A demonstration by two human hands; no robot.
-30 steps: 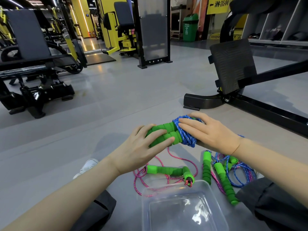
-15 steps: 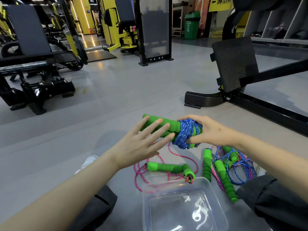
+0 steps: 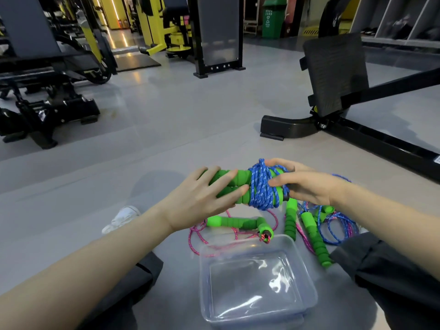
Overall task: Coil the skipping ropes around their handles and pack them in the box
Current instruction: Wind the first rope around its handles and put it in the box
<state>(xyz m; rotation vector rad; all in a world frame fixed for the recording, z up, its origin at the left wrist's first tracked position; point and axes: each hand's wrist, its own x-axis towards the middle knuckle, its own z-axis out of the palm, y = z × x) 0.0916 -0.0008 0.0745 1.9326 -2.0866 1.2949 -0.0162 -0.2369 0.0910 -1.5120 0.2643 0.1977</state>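
Grey gym floor [image 3: 166, 120], black-and-yellow machines [image 3: 166, 32], green bin [image 3: 272, 17] beyond.

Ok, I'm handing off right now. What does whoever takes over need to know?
Left hand: straight fingers rest on the green handles of the blue bundle.
Right hand: pinches the bundle's coiled end.
Done: one blue rope wound round its handles.
Box: clear, nothing in it yet.
Left: put the bundle in, then coil the pink rope and the tangled ropes lying beyond the box.
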